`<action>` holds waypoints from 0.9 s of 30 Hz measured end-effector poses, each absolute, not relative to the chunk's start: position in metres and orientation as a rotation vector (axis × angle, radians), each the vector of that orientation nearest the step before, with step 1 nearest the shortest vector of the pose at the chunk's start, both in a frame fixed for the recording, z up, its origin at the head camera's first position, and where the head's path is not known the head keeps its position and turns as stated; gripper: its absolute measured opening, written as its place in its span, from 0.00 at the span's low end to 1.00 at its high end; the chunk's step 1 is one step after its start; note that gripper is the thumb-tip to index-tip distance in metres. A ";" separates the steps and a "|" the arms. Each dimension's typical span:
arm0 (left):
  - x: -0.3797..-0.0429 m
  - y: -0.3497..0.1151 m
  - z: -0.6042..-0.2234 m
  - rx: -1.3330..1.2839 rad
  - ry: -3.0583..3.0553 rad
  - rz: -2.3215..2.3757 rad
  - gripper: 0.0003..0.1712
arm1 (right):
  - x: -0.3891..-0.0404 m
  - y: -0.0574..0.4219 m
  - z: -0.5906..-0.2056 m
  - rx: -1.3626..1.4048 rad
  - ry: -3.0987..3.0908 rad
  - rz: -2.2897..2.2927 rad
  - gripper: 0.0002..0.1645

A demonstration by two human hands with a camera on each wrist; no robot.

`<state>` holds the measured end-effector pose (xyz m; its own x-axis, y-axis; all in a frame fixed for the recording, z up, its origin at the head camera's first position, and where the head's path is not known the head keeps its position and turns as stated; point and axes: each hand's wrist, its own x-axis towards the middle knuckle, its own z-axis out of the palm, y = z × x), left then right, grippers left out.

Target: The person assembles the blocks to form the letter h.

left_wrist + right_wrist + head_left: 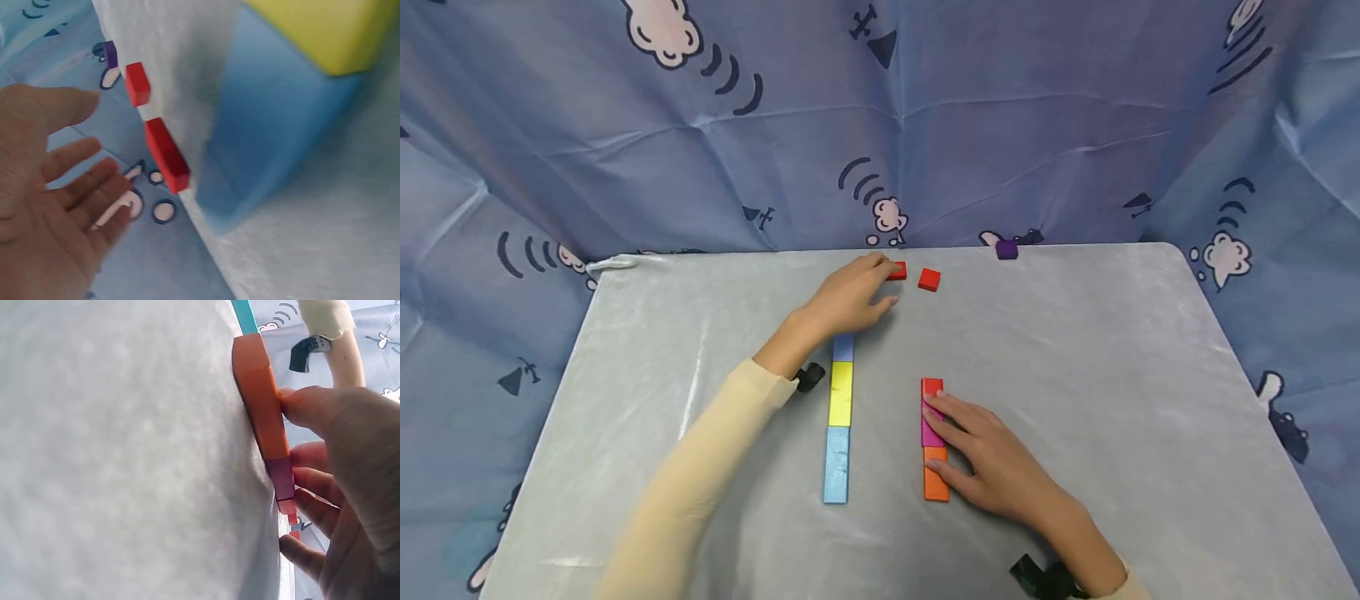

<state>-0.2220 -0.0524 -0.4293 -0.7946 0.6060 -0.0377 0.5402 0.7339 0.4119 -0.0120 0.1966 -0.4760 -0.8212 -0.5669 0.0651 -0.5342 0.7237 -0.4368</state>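
My left hand (850,296) reaches over the far end of a straight row, its fingers loosely spread and holding nothing. From far to near, the row shows a blue block (843,347), a yellow block (841,393) and a light blue block (836,464); the hand covers its far end. Just beyond the fingers lies a red block (167,155), partly hidden in the head view. My right hand (996,458) rests on a second row: thumb at the orange block (936,487), relaxed fingers on the magenta block (932,433), with a red block (932,385) at the far end.
Another red block (929,280) lies right of the one near my left hand. A purple block (1007,250) sits at the table's back edge. A grey cloth (1120,367) covers the table, and a patterned blue curtain (1015,125) hangs behind.
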 end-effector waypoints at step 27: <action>-0.261 -0.017 -0.433 0.835 2.679 0.361 0.26 | -0.012 0.197 -0.470 -0.871 2.826 -0.693 0.41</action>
<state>-0.2611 -0.0173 -0.4333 -0.7817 0.5845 -0.2175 0.5061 0.7983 0.3264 -0.0118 0.1966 -0.4699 -0.8307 -0.5556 0.0338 -0.5083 0.7323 -0.4532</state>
